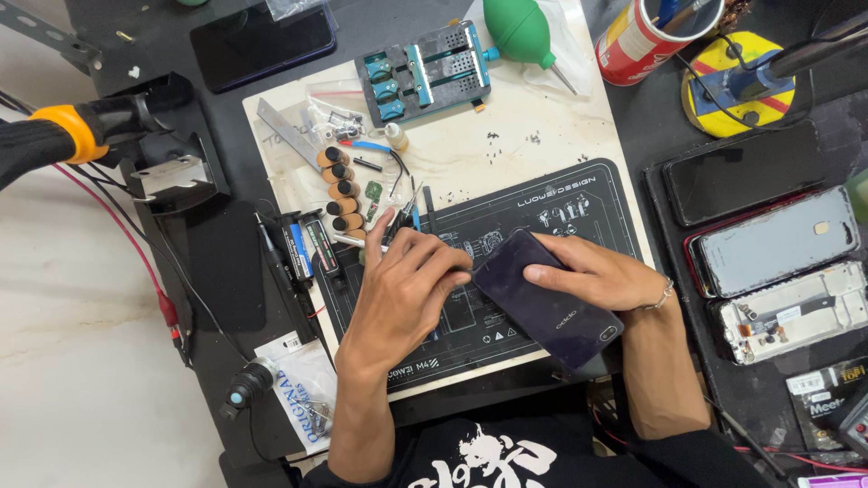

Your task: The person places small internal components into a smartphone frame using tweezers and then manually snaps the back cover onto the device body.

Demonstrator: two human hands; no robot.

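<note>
At the bench's left edge lay an orange-collared tool, with a black pen-shaped tool and a small meter nearer the middle. A row of brown-capped cylinders sat along the left edge of the white board, below a blue-and-grey clamping jig and a green rubber blower at the board's far edge. On the black work mat at the bench's near edge, the left hand was curled, its fingertips pinched on a thin metal tool and pressed against the left end of a dark smartphone. The phone lay back-up and slanted across the mat's lower right corner. The right hand rested on top of it, fingers pressed together and flat along its upper edge, thumb at its left end. Toward the right edge lay a black phone, a grey phone back and an opened phone frame; a red can stood at the far edge.
</note>
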